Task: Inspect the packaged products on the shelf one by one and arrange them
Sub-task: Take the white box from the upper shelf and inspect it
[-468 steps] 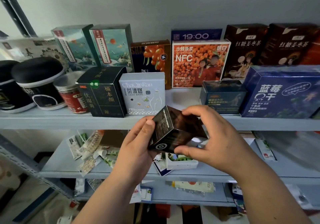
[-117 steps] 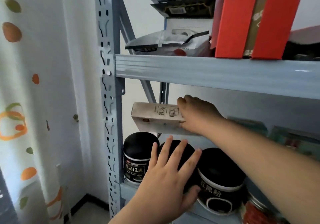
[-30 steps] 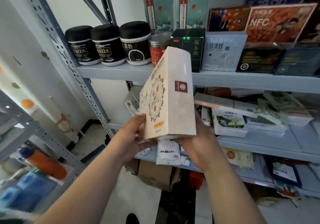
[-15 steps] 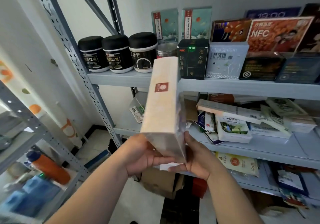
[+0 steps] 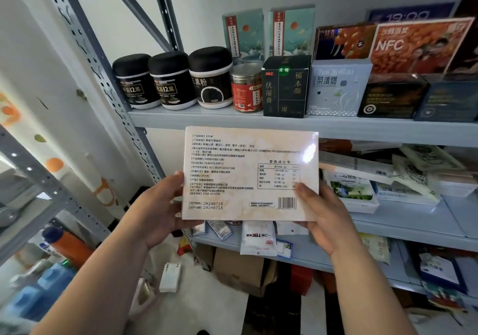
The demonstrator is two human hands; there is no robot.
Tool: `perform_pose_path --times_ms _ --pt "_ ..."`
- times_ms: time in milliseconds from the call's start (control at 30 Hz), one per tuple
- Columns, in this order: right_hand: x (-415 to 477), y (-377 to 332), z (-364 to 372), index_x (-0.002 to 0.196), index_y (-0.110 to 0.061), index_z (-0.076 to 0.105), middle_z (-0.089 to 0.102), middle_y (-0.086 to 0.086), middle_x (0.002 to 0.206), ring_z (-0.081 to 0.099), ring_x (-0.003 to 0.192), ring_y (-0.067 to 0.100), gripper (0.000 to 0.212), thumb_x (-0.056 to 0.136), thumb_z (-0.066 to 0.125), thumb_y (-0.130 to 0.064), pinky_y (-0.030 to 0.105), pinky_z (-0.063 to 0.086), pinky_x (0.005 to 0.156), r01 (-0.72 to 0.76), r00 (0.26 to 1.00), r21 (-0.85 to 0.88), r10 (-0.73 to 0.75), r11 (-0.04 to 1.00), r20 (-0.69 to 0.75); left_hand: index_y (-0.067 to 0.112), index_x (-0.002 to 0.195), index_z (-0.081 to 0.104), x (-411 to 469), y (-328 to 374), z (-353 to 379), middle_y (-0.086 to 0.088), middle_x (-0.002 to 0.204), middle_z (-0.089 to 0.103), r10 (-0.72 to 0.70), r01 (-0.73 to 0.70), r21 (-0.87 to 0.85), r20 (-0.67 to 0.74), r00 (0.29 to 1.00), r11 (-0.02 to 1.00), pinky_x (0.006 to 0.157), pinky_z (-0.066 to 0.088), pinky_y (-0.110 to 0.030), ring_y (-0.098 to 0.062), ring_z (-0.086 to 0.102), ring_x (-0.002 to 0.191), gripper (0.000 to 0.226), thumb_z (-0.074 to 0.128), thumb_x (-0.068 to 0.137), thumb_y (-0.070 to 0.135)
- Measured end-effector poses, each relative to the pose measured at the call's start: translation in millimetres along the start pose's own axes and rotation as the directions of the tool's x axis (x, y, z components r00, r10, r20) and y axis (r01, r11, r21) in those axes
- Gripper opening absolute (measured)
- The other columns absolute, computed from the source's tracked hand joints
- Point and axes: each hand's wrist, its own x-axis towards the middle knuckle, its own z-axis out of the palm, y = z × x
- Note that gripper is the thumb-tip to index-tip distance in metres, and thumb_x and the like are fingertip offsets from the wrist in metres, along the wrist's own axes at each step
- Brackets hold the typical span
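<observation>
The left hand point(image 5: 165, 205) grips the left edge of a flat beige box point(image 5: 249, 174), thumb on the face, fingers behind. The box is held level in the air in front of the shelf point(image 5: 232, 123), just below its front lip, printed back and barcode facing the camera. The right hand point(image 5: 323, 215) grips its lower right corner, thumb beside the barcode. On the shelf above stand 3 black-lidded jars point(image 5: 170, 81), then a red-labelled can point(image 5: 246, 88), a dark green box point(image 5: 285, 86), a pale blue box point(image 5: 336, 88) and a black box point(image 5: 390, 99).
</observation>
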Motion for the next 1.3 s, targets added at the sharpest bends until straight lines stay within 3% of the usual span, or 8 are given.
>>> perform_pose_path --times_ms 100,233,400,467,667,867,1067,1300 --pt "1.3 -3.2 -3.0 0.123 -0.034 0.07 0.073 0.002 0.127 0.068 0.12 0.025 0.073 0.057 0.096 -0.052 0.051 0.051 0.104 0.102 0.995 -0.066 -0.102 0.993 0.015 0.018 0.133 0.063 1.7 -6.5 -2.4 -0.015 0.128 0.069 0.073 -0.074 -0.059 -0.029 0.997 0.995 0.087 0.057 -0.062 -0.04 0.067 0.116 0.032 0.05 0.105 0.025" --pt "1.9 -2.1 -11.3 0.13 -0.033 0.066 0.073 -0.001 0.128 0.066 0.123 0.02 0.089 0.049 0.099 -0.054 0.05 0.049 0.107 0.138 0.99 -0.104 -0.134 0.985 0.043 0.017 0.138 0.06 1.0 -12.8 -1.3 -0.013 0.131 0.068 0.166 -0.166 -0.116 -0.011 0.986 0.979 0.095 0.052 -0.064 -0.038 0.063 0.123 0.037 0.048 0.103 0.013" --pt "-0.1 -1.8 -19.1 0.123 -0.027 0.067 0.075 0.001 0.121 0.065 0.123 0.022 0.05 0.078 0.082 -0.012 0.044 0.053 0.102 0.2 0.98 -0.188 -0.193 0.962 0.055 0.01 0.143 0.054 0.8 -19.2 -5.7 -0.019 0.144 0.057 0.294 -0.289 -0.184 0.0 0.956 0.939 0.106 0.045 -0.066 -0.041 0.053 0.134 0.047 0.046 0.097 0.006" --pt "-1.5 -2.4 -19.4 0.124 -0.026 0.066 0.075 -0.001 0.12 0.066 0.121 0.019 0.048 0.083 0.076 -0.003 0.043 0.053 0.102 0.2 0.98 -0.217 -0.194 0.955 0.05 0.01 0.143 0.055 -1.8 -20.2 -3.6 -0.018 0.143 0.058 0.309 -0.305 -0.147 0.002 0.951 0.941 0.103 0.047 -0.065 -0.04 0.055 0.132 0.047 0.047 0.096 0.008" --pt "-6.3 -2.3 -20.6 0.124 -0.025 0.069 0.077 -0.002 0.118 0.071 0.113 0.018 0.048 0.078 0.077 -0.035 0.047 0.051 0.106 0.094 0.994 -0.169 -0.1 0.981 -0.03 0.016 0.131 0.065 -8.4 -23.2 3.4 -0.016 0.122 0.071 0.283 -0.283 -0.003 -0.033 0.959 0.959 0.081 0.062 -0.052 -0.035 0.069 0.11 0.033 0.045 0.105 0.008" --pt "-4.0 -0.6 -22.4 0.121 -0.02 0.071 0.078 0.003 0.115 0.072 0.111 0.023 0.047 0.083 0.073 -0.047 0.052 0.048 0.11 -0.072 0.997 -0.219 0.061 0.973 -0.055 0.017 0.124 0.068 -12.3 -22.8 2.7 -0.014 0.111 0.075 0.248 -0.248 0.01 -0.006 0.969 0.969 0.058 0.058 -0.031 -0.029 0.065 0.092 0.027 0.05 0.105 0.011" --pt "-1.3 -2.6 -22.9 0.109 -0.02 0.068 0.074 0.013 0.104 0.063 0.095 0.028 0.023 0.101 0.057 -0.038 0.04 0.046 0.079 -0.288 0.954 -0.156 0.269 0.945 -0.133 0.012 0.108 0.07 -13.4 -19.8 -1.1 -0.009 0.097 0.072 0.158 -0.16 -0.016 -0.086 0.984 0.987 0.042 0.04 -0.02 -0.018 0.052 0.068 0.019 0.052 0.105 0.019" --pt "-3.6 -1.0 -17.0 0.116 -0.017 0.07 0.077 0.01 0.11 0.065 0.102 0.027 0.029 0.1 0.059 -0.039 0.042 0.049 0.085 -0.256 0.962 -0.175 0.233 0.951 -0.145 0.014 0.113 0.066 -10.2 -28.5 -10.2 -0.006 0.096 0.075 0.073 -0.075 -0.04 -0.039 0.997 0.996 0.049 0.054 -0.026 -0.019 0.065 0.07 0.022 0.051 0.105 0.027"
